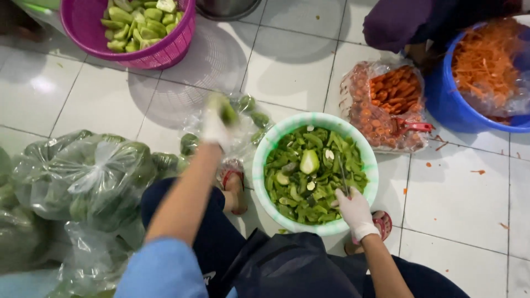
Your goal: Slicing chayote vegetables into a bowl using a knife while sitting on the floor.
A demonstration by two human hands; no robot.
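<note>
We are fetching another green vegetable: our left hand, mid-frame, has its fingers closed round it above the plastic bag. Our right hand grips a knife over the peel-filled basin. Peeling likely needs it brought there.

Single head-worn view, looking steeply down from above the seated person's lap onto a white tiled floor. The near edge shows the knees; the far edge reaches a pink basket (partly cropped). Close range; no second view overlaps it.
</note>
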